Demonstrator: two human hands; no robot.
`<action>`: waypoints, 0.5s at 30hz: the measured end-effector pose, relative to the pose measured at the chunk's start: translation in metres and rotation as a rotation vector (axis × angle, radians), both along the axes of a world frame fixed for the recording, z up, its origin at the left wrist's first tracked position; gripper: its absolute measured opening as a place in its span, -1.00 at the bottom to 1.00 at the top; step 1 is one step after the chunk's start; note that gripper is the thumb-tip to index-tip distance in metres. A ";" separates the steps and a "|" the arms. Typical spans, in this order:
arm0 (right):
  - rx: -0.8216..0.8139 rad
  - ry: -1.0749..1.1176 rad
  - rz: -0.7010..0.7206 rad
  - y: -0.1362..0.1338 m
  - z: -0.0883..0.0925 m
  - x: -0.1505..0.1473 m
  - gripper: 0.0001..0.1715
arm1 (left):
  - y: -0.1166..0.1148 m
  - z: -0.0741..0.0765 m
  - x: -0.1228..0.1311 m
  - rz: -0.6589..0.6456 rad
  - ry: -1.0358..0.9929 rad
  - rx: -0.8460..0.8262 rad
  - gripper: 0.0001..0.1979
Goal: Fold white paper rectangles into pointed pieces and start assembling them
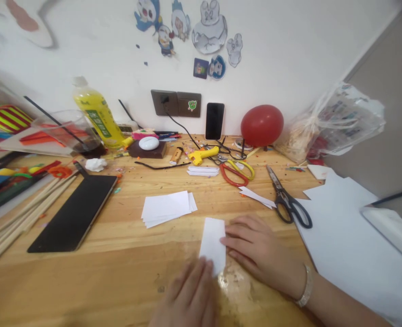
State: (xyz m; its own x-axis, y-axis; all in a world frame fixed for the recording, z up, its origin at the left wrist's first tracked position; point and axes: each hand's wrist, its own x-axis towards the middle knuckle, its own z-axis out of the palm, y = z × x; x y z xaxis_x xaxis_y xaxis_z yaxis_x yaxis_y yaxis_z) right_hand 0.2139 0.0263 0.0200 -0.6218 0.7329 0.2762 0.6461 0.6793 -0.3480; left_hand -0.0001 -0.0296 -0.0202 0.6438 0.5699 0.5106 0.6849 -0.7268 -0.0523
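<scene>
Left hand (pixel 190 295) and right hand (pixel 258 254) press one white slip (pixel 213 243) to the table (pixel 119 272), fingers stretched flat, gripping nothing. Stack of slips (pixel 167 208) looks already cut, just beyond.

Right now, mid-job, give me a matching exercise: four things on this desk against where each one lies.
Things: 1 small white paper; 2 black scissors; 3 red balloon; 4 dark tablet.
Places: A by the back wall; B touched by left hand and right hand; C beside the wooden sticks; D at the large white sheet's edge.
Pairs: 1-B; 2-D; 3-A; 4-C.
</scene>
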 end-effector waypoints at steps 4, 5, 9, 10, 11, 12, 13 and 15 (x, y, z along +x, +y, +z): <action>0.098 -0.027 -0.113 -0.002 0.006 0.002 -0.77 | 0.011 0.002 -0.004 0.090 -0.055 -0.029 -0.68; 0.101 -0.027 -0.079 -0.002 0.006 0.002 -0.77 | 0.013 0.003 -0.005 0.079 -0.053 -0.031 -0.67; 0.007 -0.084 0.075 0.000 0.000 -0.001 -0.62 | 0.016 0.003 -0.009 0.039 -0.063 -0.035 -0.65; -0.018 -0.104 0.078 0.001 -0.002 -0.002 -0.57 | 0.017 0.004 -0.010 0.050 -0.067 -0.041 -0.65; -0.033 -0.115 0.076 0.001 -0.004 -0.003 -0.56 | 0.017 0.004 -0.011 0.070 -0.070 -0.042 -0.65; -0.039 -0.115 0.085 0.001 -0.004 -0.004 -0.58 | 0.018 0.004 -0.013 0.102 -0.072 -0.038 -0.64; -0.030 -0.099 0.103 0.001 -0.005 -0.005 -0.63 | 0.019 0.005 -0.014 0.138 -0.073 -0.024 -0.63; 0.021 -0.034 0.155 -0.002 -0.003 -0.008 -0.74 | 0.023 0.007 -0.016 0.185 -0.064 0.013 -0.63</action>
